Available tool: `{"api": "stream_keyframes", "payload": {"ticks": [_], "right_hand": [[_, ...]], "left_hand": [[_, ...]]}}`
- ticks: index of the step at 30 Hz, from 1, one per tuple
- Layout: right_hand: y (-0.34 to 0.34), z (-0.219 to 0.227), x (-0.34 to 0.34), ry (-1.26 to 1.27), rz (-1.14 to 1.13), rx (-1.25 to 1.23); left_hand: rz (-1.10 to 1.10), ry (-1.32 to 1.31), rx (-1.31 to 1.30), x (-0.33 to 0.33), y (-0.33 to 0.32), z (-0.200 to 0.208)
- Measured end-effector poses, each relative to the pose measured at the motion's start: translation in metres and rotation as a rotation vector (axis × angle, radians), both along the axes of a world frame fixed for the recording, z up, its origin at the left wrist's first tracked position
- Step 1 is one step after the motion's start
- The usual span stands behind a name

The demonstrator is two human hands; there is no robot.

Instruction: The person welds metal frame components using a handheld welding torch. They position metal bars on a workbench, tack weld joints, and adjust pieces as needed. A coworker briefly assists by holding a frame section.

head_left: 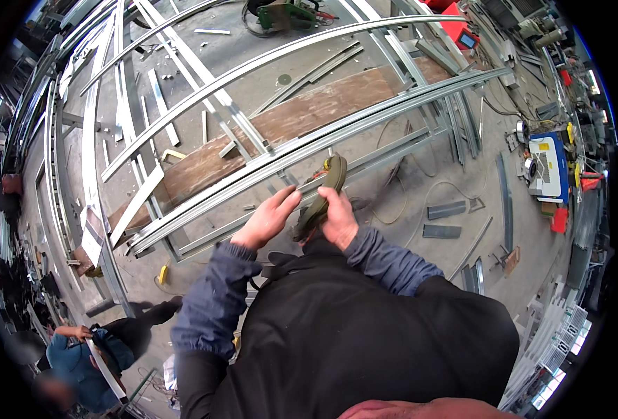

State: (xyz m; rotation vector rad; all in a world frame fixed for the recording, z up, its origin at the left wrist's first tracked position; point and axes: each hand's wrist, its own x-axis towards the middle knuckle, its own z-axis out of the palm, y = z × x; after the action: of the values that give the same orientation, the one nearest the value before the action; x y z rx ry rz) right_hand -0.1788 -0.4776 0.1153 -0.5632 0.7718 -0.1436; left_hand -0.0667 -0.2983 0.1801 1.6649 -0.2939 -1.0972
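Observation:
In front of my body my right hand (338, 218) is closed on a long, narrow olive-green object (332, 176) with a rounded far end. Its kind I cannot make out, and its near part runs down between my hands. My left hand (268, 218) is held just left of it, fingers stretched out together and nothing seen in them. A small red and yellow item (321, 172) shows beside the object's far end; whether it is joined to it I cannot tell. Beyond my hands runs a long silver metal rail (253, 170), part of a large frame.
A worn brown board (288, 120) lies under the frame. Short grey metal pieces (443, 231) and a cable (420, 199) lie on the floor at right, near a blue and white machine (547, 167). At lower left, another person (89, 359) holds a long pale piece.

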Motion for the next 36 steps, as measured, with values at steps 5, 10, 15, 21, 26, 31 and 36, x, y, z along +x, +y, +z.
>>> {"api": "stream_keyframes", "payload": {"ticks": [5,10,15,21,26,31,36], "right_hand": [[0.01,0.053,-0.022,-0.18,0.066,-0.208],[-0.004,0.053,-0.045,-0.299,0.306,-0.259],[-0.063,0.006,-0.077,-0.368,0.824,-0.377],[-0.125,-0.044,-0.042,-0.103,0.179,0.305],[-0.167,-0.017,-0.013,-0.304,-0.055,0.481],[-0.165,0.03,-0.025,-0.248,-0.256,0.334],[-0.165,0.106,-0.051,-0.356,-0.303,0.128]], "left_hand": [[-0.009,0.609,0.09,0.025,-0.114,-0.023],[-0.019,0.716,-0.028,0.027,-0.157,-0.022],[-0.029,0.466,0.068,0.018,-0.139,0.01],[-0.072,0.592,-0.185,-0.003,-0.105,0.044],[-0.284,0.541,-0.317,-0.018,-0.088,0.079],[-0.406,0.507,-0.425,-0.03,-0.056,0.101],[-0.411,0.375,-0.475,-0.038,-0.035,0.092]]}}
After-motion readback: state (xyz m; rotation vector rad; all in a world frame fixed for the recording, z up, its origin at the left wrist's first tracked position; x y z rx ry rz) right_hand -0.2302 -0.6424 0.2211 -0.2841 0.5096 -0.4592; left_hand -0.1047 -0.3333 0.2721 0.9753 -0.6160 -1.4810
